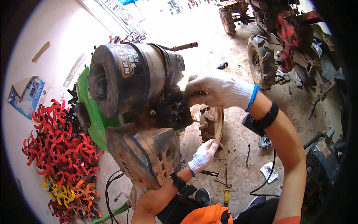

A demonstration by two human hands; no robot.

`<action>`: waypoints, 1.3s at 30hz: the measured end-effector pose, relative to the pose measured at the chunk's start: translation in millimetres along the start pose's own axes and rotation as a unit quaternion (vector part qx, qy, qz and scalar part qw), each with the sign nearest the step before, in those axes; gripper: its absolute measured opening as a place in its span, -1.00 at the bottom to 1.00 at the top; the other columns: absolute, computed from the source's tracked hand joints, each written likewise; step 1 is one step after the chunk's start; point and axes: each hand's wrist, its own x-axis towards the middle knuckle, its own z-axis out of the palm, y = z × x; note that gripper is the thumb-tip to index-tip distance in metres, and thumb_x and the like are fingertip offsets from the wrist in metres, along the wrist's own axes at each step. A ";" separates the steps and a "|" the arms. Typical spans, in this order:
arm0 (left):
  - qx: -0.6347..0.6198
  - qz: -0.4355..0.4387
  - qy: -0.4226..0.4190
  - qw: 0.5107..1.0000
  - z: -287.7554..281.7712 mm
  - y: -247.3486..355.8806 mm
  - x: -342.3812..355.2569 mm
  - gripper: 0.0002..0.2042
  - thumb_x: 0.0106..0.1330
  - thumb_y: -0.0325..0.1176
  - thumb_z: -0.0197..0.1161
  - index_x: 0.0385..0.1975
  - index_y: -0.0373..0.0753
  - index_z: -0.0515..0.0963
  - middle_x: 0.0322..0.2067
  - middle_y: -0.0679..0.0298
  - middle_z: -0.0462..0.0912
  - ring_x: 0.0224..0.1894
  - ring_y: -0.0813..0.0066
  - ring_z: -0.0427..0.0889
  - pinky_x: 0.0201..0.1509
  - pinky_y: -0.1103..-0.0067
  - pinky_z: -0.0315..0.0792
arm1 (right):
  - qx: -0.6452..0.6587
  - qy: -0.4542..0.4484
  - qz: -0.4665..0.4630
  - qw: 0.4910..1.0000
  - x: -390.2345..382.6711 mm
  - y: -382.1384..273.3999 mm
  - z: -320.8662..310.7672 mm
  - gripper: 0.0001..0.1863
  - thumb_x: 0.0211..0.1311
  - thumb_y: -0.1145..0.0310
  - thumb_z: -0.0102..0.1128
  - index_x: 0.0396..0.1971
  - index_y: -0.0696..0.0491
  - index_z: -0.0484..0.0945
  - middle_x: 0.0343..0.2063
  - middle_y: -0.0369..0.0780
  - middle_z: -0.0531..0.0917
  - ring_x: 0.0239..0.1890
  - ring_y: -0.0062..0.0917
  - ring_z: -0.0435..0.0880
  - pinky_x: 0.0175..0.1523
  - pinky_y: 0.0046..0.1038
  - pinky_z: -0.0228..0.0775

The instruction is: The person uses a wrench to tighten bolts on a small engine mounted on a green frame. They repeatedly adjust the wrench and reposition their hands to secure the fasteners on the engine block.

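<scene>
A dirty small engine machine with a green cover [95,112] stands in front of me, a big black air-filter canister [126,80] on top. My right hand [216,89], in a white knit glove with a blue cuff, is at the engine's right side. Its fingers curl against the dark engine part [175,112]; whatever they hold is hidden. Lower down, my left hand [204,154], gloved too, has its fingers pressed together beside the lower end of the tyred wheel [212,123]. What lies between those fingertips is too small to name. A dusty slotted metal guard [145,153] sits left of that hand.
Red, orange and yellow curved blades [63,145] are heaped at the left wall. On the floor lie a yellow-handled screwdriver [226,196], a metal rod [248,155] and a white rag [268,172]. A red machine with a tyre [261,61] stands at the far right.
</scene>
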 end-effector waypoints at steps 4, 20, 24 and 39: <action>0.024 0.001 0.001 1.000 -1.2 -0.6 3.3 -0.56 0.71 -0.06 -0.01 0.01 -0.35 0.66 -0.09 0.16 0.76 -0.02 0.37 0.65 0.23 0.43 0.49 | -0.016 -0.059 -0.003 0.998 18.6 -4.4 -15.1 -0.70 0.43 0.26 0.44 0.05 0.08 0.77 -0.10 -0.12 0.80 -0.04 -0.28 0.78 0.13 -0.28 0.62; 0.169 -0.023 -0.033 0.985 4.6 -60.6 15.4 -0.41 0.71 -0.02 0.05 0.54 -0.30 0.32 0.35 0.01 0.58 0.38 0.24 0.56 0.51 0.29 0.41 | 0.356 0.108 0.194 0.908 -38.2 -11.7 119.7 -0.35 0.64 -0.15 0.07 0.25 0.20 0.58 0.00 0.05 0.76 0.12 -0.19 0.75 0.27 -0.18 0.56; -0.092 0.054 -0.025 0.994 17.2 -87.1 22.1 -0.56 0.74 -0.11 0.05 0.39 -0.30 0.44 0.21 0.22 0.63 0.17 0.40 0.56 0.35 0.39 0.47 | 0.451 0.180 0.362 0.796 -34.3 -50.6 153.8 -0.30 0.65 -0.24 0.03 0.36 0.10 0.59 0.02 -0.03 0.79 0.09 -0.27 0.75 0.25 -0.25 0.57; -0.028 -0.044 0.029 0.998 -10.3 -56.4 -4.0 -0.63 0.72 -0.11 0.14 0.09 -0.35 0.62 -0.15 0.29 0.71 -0.06 0.59 0.54 0.13 0.48 0.49 | 0.636 0.285 0.266 0.666 -15.9 -89.1 177.7 -0.39 0.70 -0.18 0.01 0.22 0.09 0.64 -0.18 -0.30 0.72 -0.28 -0.66 0.58 -0.21 -0.52 0.50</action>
